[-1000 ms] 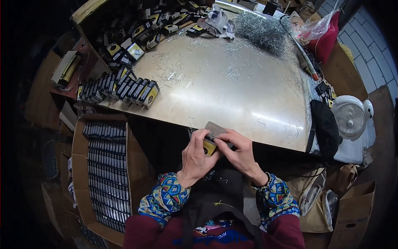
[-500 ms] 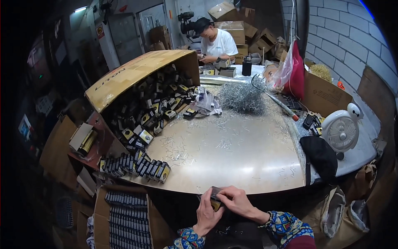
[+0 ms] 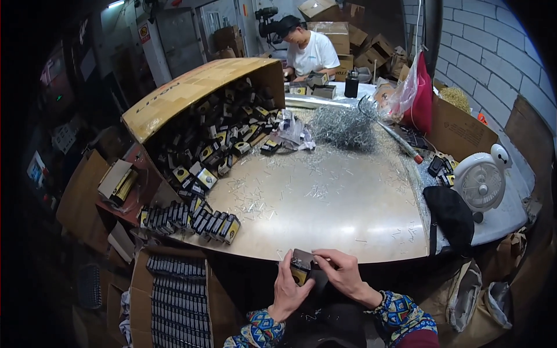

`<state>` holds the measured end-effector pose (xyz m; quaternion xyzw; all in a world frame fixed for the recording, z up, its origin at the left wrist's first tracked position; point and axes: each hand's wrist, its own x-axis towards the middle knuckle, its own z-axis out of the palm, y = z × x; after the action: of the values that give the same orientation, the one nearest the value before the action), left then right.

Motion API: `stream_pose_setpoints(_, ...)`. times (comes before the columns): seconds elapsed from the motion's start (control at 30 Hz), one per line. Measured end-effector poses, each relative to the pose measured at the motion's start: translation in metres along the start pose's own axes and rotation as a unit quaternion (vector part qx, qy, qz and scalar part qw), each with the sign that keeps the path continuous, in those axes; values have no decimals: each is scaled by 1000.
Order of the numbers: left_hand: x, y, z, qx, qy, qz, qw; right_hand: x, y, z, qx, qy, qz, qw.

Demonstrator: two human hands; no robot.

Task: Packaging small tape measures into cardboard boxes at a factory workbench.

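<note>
Just off the table's front edge, my left hand [image 3: 288, 291] grips a small black and yellow cardboard box [image 3: 299, 275] around its sides. The box's dark flap stands raised, and small shiny metal pieces show at its mouth. My right hand [image 3: 345, 279] is at the box's right side, thumb and forefinger pinched together by the flap. Whatever is between those fingertips is too small to make out. Beyond my hands, thin metal pins [image 3: 255, 203] lie scattered on the metal-topped table [image 3: 325, 235], with a large tangled heap of pins [image 3: 345, 129] farther back.
A large tipped carton [image 3: 197, 87] spills small boxes onto the table's left. Upright boxes [image 3: 191, 222] line the front left edge. Below stands a carton packed with boxes [image 3: 180, 301]. At right are a white fan [image 3: 480, 182] and a black cloth [image 3: 449, 217]. A co-worker [image 3: 310, 52] sits opposite.
The box's flap has come up and its mouth now shows. My right hand has drawn slightly right, off the top of the box. The view has shifted a little.
</note>
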<state>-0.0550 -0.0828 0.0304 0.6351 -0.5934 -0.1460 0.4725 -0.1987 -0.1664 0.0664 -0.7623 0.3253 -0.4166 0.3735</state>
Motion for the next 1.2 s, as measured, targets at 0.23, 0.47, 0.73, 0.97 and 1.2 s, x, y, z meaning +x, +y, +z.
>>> stream_pose_setpoints(0.23, 2, -3, 6, 38, 30, 54, 997, -14, 4, 8, 52, -48, 28, 997)
stream_pose_setpoints(0.47, 15, 20, -5, 70, 0, -71, 995, -12, -5, 6, 122, -71, 94, 986)
stream_pose_setpoints(0.73, 5, 13, 5, 74, -11, -53, 996, -16, -9, 17, 234, -1, 251, 939)
stream_pose_setpoints(0.97, 0, 6, 5, 70, -10, -49, 996, -19, -6, 22, 161, 10, 179, 971)
stream_pose_setpoints(1.2, 5, 3, 4, 42, -36, -89, 995, -13, -10, 16, -21, -52, 21, 998)
